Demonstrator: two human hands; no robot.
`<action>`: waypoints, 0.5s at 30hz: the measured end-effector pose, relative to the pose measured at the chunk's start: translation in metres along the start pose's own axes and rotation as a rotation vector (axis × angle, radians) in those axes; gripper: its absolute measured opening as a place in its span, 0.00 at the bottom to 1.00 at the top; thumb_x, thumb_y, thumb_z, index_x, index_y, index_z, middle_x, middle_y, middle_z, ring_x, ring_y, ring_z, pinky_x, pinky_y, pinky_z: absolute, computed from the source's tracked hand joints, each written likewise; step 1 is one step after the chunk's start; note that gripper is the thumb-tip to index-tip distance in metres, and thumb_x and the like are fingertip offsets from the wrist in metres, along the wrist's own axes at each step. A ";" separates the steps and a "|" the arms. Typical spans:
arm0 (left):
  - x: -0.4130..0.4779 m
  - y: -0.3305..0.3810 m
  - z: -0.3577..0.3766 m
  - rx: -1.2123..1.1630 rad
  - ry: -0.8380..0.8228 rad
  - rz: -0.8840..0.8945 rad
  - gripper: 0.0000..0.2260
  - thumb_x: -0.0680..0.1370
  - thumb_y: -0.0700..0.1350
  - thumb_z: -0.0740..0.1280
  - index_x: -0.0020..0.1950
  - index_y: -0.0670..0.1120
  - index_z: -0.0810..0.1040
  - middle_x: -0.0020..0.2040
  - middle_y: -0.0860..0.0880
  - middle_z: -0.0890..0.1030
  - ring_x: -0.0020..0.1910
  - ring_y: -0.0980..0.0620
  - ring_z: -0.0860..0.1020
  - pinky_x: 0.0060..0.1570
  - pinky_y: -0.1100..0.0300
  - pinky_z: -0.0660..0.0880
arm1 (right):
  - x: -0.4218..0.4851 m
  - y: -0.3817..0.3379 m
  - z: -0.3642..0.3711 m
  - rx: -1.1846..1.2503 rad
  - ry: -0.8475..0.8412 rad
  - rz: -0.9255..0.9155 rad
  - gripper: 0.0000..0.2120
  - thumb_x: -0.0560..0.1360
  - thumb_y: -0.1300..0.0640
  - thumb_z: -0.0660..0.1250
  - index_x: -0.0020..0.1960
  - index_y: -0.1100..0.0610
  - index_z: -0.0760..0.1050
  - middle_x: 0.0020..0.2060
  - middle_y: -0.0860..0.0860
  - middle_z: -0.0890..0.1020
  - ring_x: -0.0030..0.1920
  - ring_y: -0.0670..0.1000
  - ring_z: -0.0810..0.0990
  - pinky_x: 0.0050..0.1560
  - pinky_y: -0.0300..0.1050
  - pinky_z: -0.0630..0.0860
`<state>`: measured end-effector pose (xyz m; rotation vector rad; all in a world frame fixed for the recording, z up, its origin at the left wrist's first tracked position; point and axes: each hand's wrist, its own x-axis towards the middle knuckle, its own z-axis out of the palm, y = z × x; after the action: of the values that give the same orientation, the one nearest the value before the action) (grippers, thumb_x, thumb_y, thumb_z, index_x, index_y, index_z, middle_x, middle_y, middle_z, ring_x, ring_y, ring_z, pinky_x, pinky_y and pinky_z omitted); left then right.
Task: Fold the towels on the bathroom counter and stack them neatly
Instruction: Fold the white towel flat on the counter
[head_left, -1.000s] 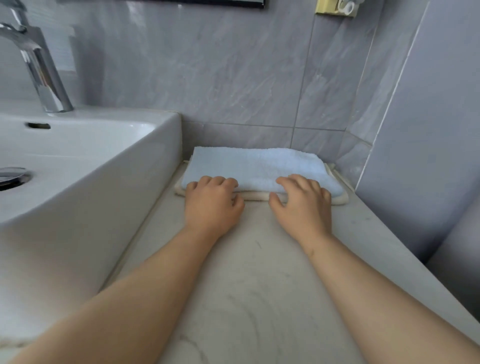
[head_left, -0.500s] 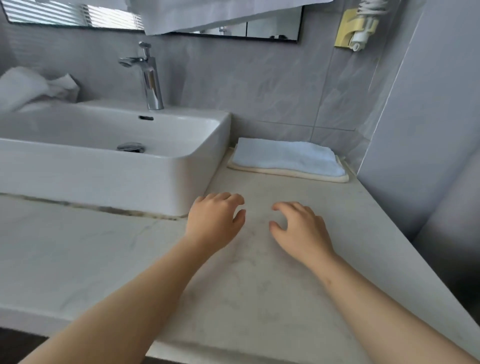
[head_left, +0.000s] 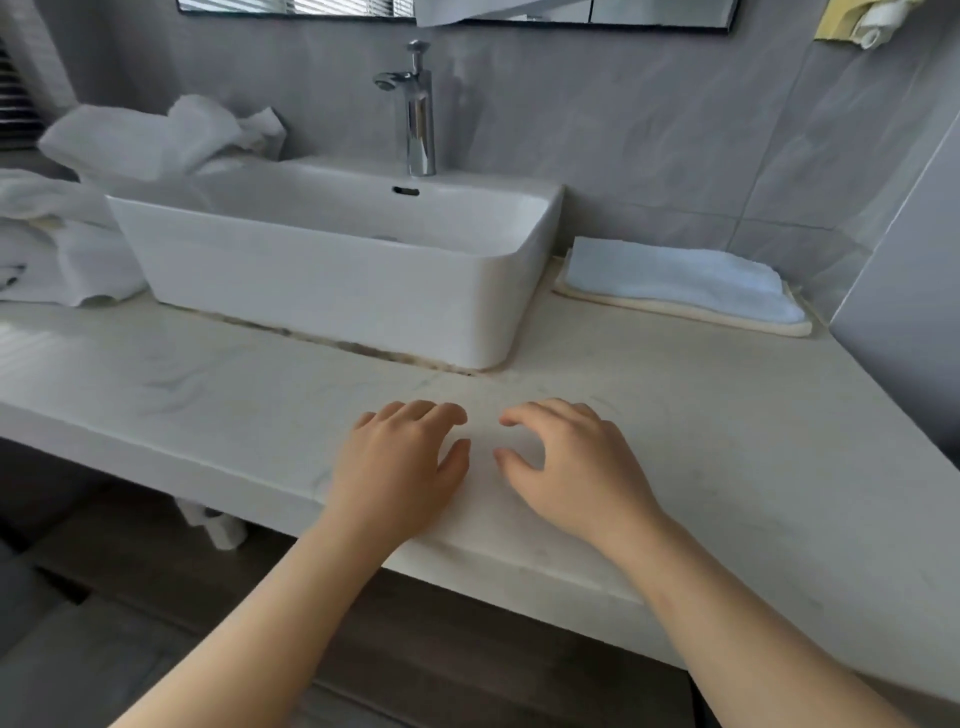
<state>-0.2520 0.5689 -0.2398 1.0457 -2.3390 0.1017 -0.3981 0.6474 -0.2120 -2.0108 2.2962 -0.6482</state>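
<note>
Two folded towels (head_left: 670, 280) stacked right of sink (head_left: 332, 291) | left hand (head_left: 402, 467), right hand (head_left: 576, 467) empty, fingers relaxed over worktop (head_left: 208, 400) | best next: pull one crumpled towel (head_left: 150, 137) clear, spread flat, match corners

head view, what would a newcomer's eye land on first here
The left hand and right hand are low over the front of the marble counter, fingers loosely curled and holding nothing. Behind them sits a big white basin, with a folded blue towel stacked on a cream towel to its right. Crumpled white towels are heaped to its left, not yet folded.
</note>
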 end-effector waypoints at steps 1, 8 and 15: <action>0.000 -0.005 0.001 -0.016 -0.001 -0.015 0.15 0.71 0.52 0.58 0.46 0.48 0.82 0.40 0.52 0.84 0.35 0.47 0.82 0.35 0.56 0.75 | 0.006 -0.003 0.003 0.011 -0.010 -0.008 0.17 0.76 0.46 0.61 0.64 0.47 0.72 0.63 0.42 0.74 0.64 0.48 0.69 0.63 0.42 0.64; 0.013 -0.034 -0.003 -0.068 -0.056 -0.156 0.15 0.72 0.52 0.57 0.47 0.49 0.82 0.43 0.53 0.84 0.39 0.49 0.82 0.37 0.57 0.75 | 0.051 -0.025 0.019 0.110 -0.129 -0.055 0.24 0.70 0.41 0.54 0.61 0.47 0.75 0.59 0.41 0.76 0.61 0.46 0.72 0.61 0.42 0.65; 0.027 -0.056 -0.039 -0.064 -0.162 -0.287 0.17 0.73 0.53 0.57 0.49 0.47 0.82 0.44 0.52 0.84 0.41 0.48 0.82 0.38 0.56 0.76 | 0.084 -0.049 0.003 0.154 -0.320 -0.099 0.18 0.77 0.46 0.60 0.66 0.48 0.71 0.64 0.41 0.73 0.66 0.44 0.67 0.66 0.40 0.63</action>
<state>-0.2087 0.5231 -0.2020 1.3893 -2.2865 -0.1718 -0.3654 0.5628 -0.1786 -1.9982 1.9184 -0.4520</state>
